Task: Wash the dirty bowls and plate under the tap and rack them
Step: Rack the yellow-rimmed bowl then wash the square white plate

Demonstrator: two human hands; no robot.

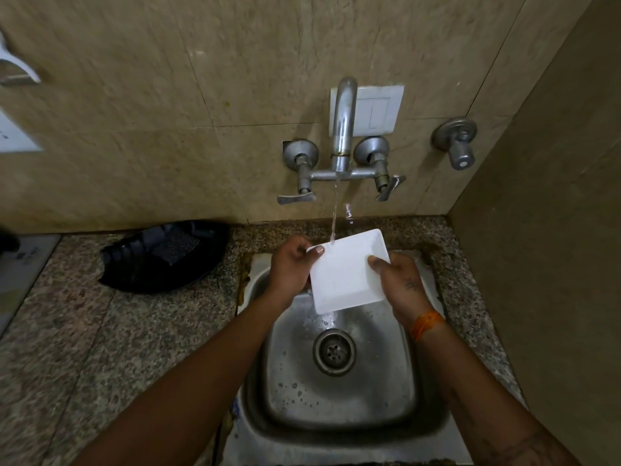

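Gripping opposite edges, left hand (291, 264) and right hand (396, 280) hold the plate (346, 274) between them.

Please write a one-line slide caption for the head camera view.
Both hands hold a white square plate under the running tap above the steel sink.

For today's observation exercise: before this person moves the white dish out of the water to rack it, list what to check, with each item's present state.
1. Both hands hold the dish: left hand and right hand grip opposite edges of the white square dish: ok.
2. Water reaches the dish: stream from the tap lands on its far edge: ok.
3. Dish over the sink: ok.
4. Dish clean: cannot tell.
5. Rack ready: black tray lies left; whether it is the rack, cannot tell.
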